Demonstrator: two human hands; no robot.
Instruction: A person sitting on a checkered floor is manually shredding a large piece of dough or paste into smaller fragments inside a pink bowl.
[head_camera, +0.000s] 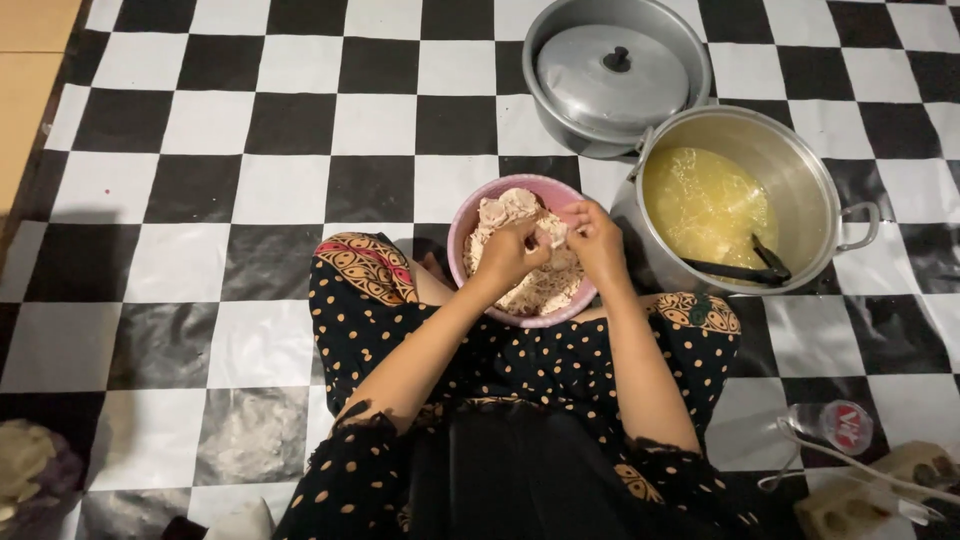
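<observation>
Both hands pinch one pale piece of cooked chicken (548, 236) over a pink bowl (462, 228): from my remote seat I see the left hand (508, 254) clenched on one end of the meat and the right hand (596, 240) gripping the other, fingers curled tight. That bowl sits on the floor between the person's knees, heaped with shredded, pale chicken and a few larger chunks toward its far side. Just right of it stands a steel pot (812, 180) holding yellow broth, with a dark ladle (745, 270) lying against its near wall. Behind that pot, touching it, is a grey pan (690, 50) with a lid (612, 78) resting inside. All stand on a black-and-white checked mat (250, 160). A plastic bottle (832, 424) lies on its side at lower right.
</observation>
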